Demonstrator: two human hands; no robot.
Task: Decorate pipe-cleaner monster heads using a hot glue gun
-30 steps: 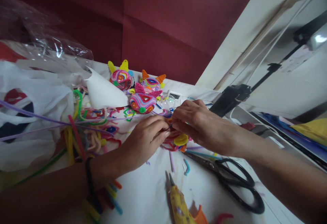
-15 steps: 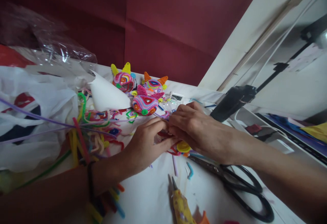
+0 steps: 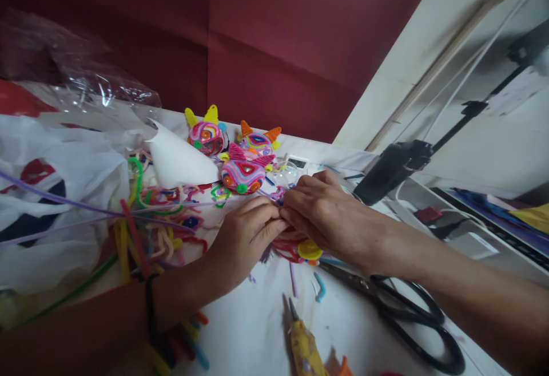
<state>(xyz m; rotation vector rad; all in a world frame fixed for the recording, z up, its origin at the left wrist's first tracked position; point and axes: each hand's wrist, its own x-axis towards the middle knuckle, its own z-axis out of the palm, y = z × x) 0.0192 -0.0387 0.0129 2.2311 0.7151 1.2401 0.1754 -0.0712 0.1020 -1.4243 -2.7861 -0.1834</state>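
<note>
Your left hand (image 3: 244, 238) and right hand (image 3: 319, 216) stay pinched together on the coiled piece (image 3: 300, 247); scissors (image 3: 403, 313) lie right, unmoved.

Black scissors (image 3: 403, 313) lie near a yellow glue tube (image 3: 303, 348); three finished ornaments (image 3: 242, 173) behind.

A white table (image 3: 257, 330) strewn with craft supplies: black scissors (image 3: 403, 313), a yellow glue tube (image 3: 305, 350), loose pipe cleaners (image 3: 141, 233), three coiled figures (image 3: 242, 173), a plastic bag (image 3: 55, 204).
</note>
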